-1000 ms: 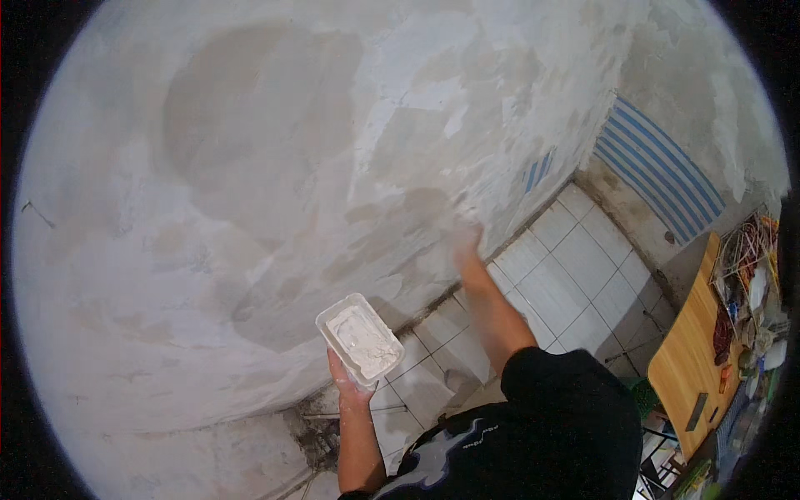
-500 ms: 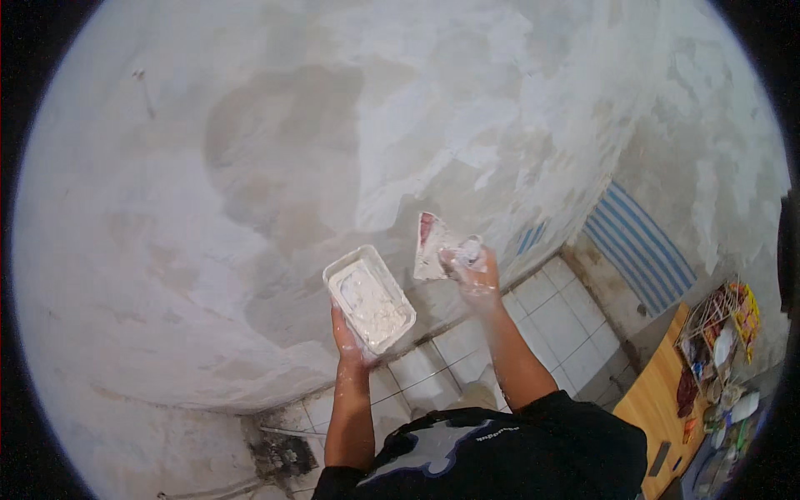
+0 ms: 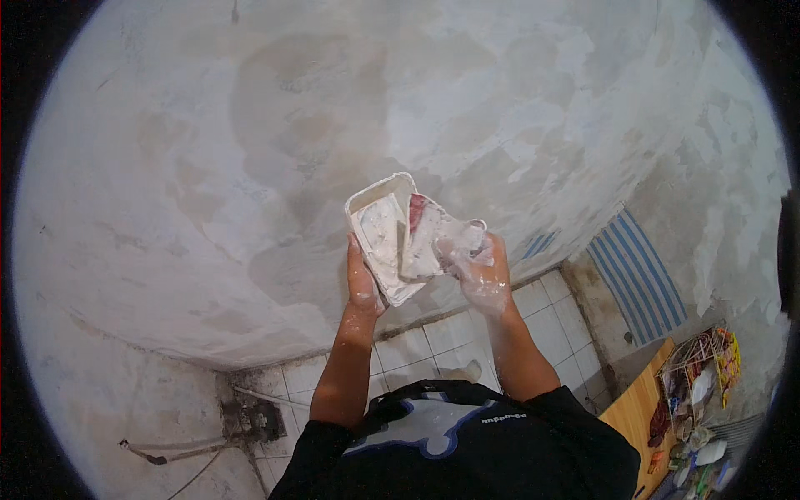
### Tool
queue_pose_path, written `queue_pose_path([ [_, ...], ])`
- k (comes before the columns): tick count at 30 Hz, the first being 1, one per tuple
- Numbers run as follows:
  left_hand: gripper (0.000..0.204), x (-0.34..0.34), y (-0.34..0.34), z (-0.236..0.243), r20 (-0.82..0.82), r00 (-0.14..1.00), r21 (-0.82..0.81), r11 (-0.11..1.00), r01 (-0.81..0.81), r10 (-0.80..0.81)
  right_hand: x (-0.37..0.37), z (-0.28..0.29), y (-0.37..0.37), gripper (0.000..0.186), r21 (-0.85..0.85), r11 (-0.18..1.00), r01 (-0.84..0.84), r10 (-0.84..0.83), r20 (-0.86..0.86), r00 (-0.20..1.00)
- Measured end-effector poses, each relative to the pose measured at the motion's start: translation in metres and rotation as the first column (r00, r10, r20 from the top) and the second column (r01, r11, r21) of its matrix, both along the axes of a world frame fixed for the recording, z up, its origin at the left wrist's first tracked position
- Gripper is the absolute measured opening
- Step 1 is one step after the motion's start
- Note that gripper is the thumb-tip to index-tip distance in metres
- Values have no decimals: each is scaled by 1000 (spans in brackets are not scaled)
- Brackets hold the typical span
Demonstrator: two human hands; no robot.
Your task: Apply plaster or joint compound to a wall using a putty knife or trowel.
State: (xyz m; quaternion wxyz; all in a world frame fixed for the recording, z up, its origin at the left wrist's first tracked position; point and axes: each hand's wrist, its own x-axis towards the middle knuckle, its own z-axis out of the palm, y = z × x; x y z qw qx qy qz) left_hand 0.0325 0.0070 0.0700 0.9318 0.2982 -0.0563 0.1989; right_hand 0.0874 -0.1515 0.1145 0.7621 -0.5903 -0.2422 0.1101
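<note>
My left hand grips the side of a white rectangular tub, tilted toward me, with white paste smeared over its inside. In my right hand is a broad flat scraper, its blade coated in white paste with a reddish patch showing at the upper corner. The blade lies over the tub's right side, and whether it touches the paste inside I cannot tell. White paste covers the right hand's fingers and spots both wrists. Beyond the tub rises a patchy wall of grey and white plaster.
White floor tiles run along the wall's foot. At the right stands a wooden table with a wire basket and assorted packets. A blue-striped cloth hangs by the right corner. A pipe runs along the lower left.
The scraper has come from the right of the tub to over its right side. The tub has risen in view and moved slightly right, and the view has shifted.
</note>
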Motion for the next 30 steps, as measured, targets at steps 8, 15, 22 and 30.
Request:
queue_pose_path([
  [8, 64, 1, 10, -3, -170, 985, 103, 995, 15, 3, -3, -20, 24, 18, -182, 978, -106, 134, 146, 980],
  [15, 64, 5, 26, -29, -327, 935, 166, 982, -90, 141, 3, -16, 29, 18, 8, 972, -233, 233, -70, 970],
  [22, 68, -13, 37, -52, -299, 950, 125, 990, -61, 96, 48, -34, 24, 20, 433, 901, 26, 163, -392, 905],
  [30, 66, -58, 46, -21, -181, 963, 1, 980, -201, 198, 101, -57, 65, 12, 239, 680, 693, -648, 637, 417],
])
